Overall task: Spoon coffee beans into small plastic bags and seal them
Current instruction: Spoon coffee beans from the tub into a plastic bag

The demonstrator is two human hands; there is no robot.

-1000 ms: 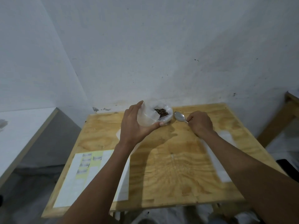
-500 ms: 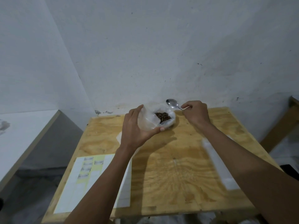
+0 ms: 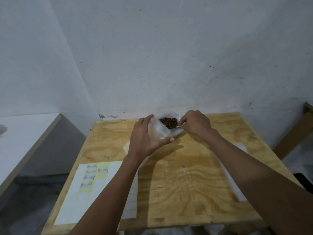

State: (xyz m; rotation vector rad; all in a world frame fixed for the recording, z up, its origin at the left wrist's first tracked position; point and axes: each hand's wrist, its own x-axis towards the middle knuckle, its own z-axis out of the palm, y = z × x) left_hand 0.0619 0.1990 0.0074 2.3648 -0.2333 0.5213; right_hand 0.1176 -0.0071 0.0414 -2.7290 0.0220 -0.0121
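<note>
At the far edge of the pale plywood worktop, just above the middle of the frame, both hands meet around a clear, crinkled plastic bag with a mound of dark brown coffee beans showing in its open mouth. The left hand comes in from the lower left on a long bare forearm, palm turned toward the bag, fingers curled round its left wall and the thumb hooked under its near side, so the bag is cupped and held open. The right hand reaches in from the lower right, wrist bent, knuckles up, fingers bunched and pinching a thin metal spoon handle at the bag's right rim; the bowl of the spoon is hidden among the beans or behind the fingers, I cannot tell which. The two hands sit close, parted only by the bag.

Toward the lower left of the frame a white and yellow sheet of labels lies flat on the worktop, partly under the left forearm. A long strip of clear plastic lies along the right side, beneath the right arm.
</note>
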